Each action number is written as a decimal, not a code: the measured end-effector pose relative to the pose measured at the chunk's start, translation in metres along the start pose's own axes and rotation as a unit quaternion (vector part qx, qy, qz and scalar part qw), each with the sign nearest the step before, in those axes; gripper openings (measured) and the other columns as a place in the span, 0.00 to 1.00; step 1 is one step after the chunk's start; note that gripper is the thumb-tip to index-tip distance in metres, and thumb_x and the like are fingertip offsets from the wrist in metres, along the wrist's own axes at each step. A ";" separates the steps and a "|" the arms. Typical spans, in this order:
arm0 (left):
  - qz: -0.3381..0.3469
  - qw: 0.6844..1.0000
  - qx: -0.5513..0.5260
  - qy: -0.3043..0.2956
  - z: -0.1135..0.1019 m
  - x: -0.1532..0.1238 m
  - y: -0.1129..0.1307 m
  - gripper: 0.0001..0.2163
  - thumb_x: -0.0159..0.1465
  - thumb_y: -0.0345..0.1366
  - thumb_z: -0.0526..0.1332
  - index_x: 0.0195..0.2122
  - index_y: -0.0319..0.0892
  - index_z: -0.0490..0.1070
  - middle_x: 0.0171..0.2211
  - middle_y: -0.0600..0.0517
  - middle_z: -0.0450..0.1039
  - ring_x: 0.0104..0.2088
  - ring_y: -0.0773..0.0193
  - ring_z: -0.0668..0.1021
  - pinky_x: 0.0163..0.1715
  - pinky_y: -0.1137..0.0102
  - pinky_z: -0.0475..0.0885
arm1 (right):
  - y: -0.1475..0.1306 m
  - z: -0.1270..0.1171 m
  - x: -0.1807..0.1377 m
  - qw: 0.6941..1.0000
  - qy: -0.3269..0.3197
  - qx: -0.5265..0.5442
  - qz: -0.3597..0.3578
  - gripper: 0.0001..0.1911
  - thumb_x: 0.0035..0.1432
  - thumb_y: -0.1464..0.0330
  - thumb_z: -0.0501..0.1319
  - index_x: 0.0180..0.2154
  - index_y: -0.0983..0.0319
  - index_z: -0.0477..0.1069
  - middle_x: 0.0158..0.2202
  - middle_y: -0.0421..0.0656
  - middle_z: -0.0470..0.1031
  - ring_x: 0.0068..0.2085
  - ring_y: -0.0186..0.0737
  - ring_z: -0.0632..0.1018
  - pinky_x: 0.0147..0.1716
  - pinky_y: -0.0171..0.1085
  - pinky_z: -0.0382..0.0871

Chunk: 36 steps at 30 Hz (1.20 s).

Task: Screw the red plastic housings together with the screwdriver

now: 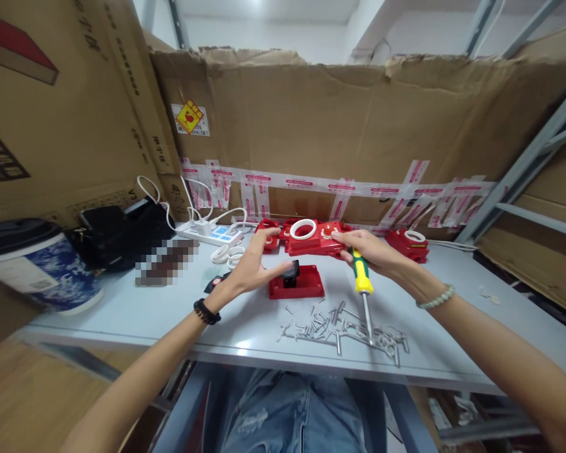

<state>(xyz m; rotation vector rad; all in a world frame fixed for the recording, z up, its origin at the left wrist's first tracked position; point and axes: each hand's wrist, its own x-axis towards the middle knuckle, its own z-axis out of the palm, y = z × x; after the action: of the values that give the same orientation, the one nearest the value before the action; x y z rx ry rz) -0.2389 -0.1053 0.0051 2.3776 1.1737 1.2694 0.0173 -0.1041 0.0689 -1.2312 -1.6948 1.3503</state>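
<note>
My right hand (370,248) is closed around the green and yellow handle of a screwdriver (362,277), whose metal shaft points down toward the screws. Its fingertips also rest on a red plastic housing (311,244) bearing a white ring (303,229). With thumb and fingers spread, my left hand (252,269) reaches to the other side; its fingertips are by another red part (267,242), and contact is unclear. Below the thumb lies an open red shell (306,288) with a black piece (291,275) standing in it. Loose screws and small metal rods (325,324) are scattered nearer me.
A power strip (210,234) with white cables stands at the back left, beside a black bag (127,236) and a large paper cup (38,267). Another red housing (408,245) sits at the right. Cardboard (311,126) walls the back; a metal shelf frame (514,170) rises right.
</note>
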 end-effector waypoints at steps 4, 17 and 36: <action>0.051 0.987 0.019 -0.152 0.004 -0.008 -0.002 0.20 0.62 0.45 0.58 0.53 0.45 0.62 0.52 0.47 0.66 0.52 0.57 0.70 0.52 0.61 0.66 | 0.007 -0.012 -0.003 0.999 -0.003 0.046 0.012 0.23 0.51 0.52 0.61 0.18 0.62 0.61 0.13 0.35 0.62 0.16 0.25 0.62 0.17 0.31 0.53; -0.012 0.999 0.009 -0.033 -0.033 -0.020 -0.026 0.15 0.60 0.45 0.59 0.45 0.43 0.70 0.46 0.47 0.73 0.49 0.56 0.73 0.51 0.60 0.68 | 0.008 -0.014 -0.015 0.999 -0.007 0.028 0.018 0.24 0.53 0.53 0.60 0.16 0.63 0.61 0.13 0.34 0.60 0.16 0.24 0.61 0.16 0.30 0.52; -0.170 0.978 0.120 0.022 -0.073 -0.059 -0.100 0.22 0.52 0.54 0.63 0.38 0.40 0.72 0.39 0.46 0.75 0.42 0.52 0.75 0.46 0.59 0.67 | 0.015 -0.014 -0.015 0.999 -0.014 -0.025 0.013 0.24 0.52 0.51 0.60 0.18 0.62 0.59 0.13 0.35 0.61 0.16 0.25 0.59 0.17 0.31 0.51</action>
<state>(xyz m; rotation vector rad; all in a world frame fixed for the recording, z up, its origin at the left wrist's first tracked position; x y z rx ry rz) -0.3690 -0.0950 -0.0368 2.1779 1.7452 1.1239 0.0392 -0.1126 0.0592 -1.2711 -1.7487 1.3534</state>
